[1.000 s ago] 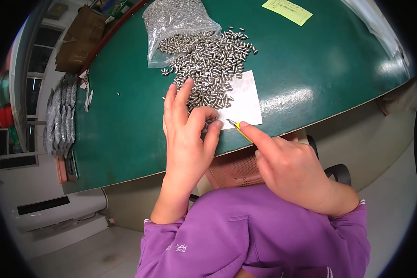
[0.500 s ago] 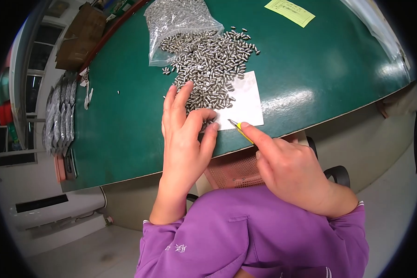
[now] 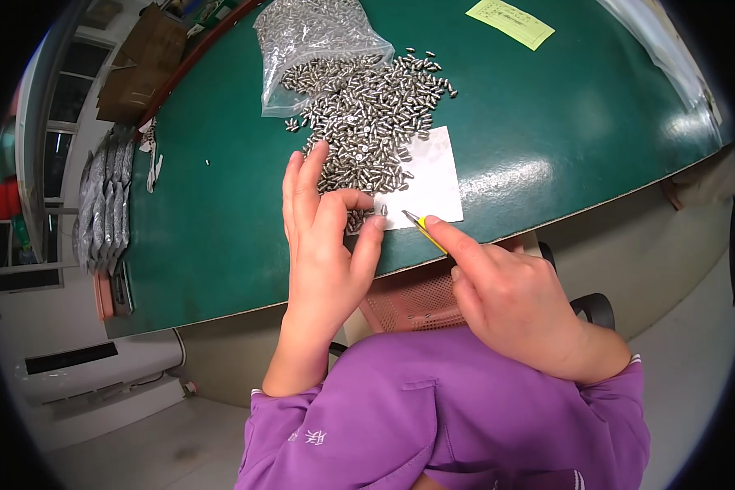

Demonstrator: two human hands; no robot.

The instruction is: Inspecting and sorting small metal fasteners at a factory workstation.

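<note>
My left hand (image 3: 322,224) is over the near edge of a heap of small pointed metal pieces (image 3: 376,106). Its fingers are spread, with a gap between thumb and index tips. One single metal piece (image 3: 384,210) stands just right of those fingertips on a white sheet (image 3: 437,175); whether the thumb touches it I cannot tell. In my right hand (image 3: 510,298) is a slim yellow craft knife (image 3: 426,229), index finger stretched along it. The metal tip points at the sheet, a little right of the single piece.
A clear plastic bag (image 3: 318,37) of the same pieces lies open behind the heap on the green table (image 3: 220,237). A yellow slip (image 3: 510,23) lies at the far right. Filled grey bags (image 3: 106,196) stand by the left edge. A pink perforated chair seat (image 3: 412,306) is below the near edge.
My left hand has shifted slightly left, its index fingertip drawing back. The single metal piece now shows beside the fingertips. My right hand and the craft knife have stayed in place.
</note>
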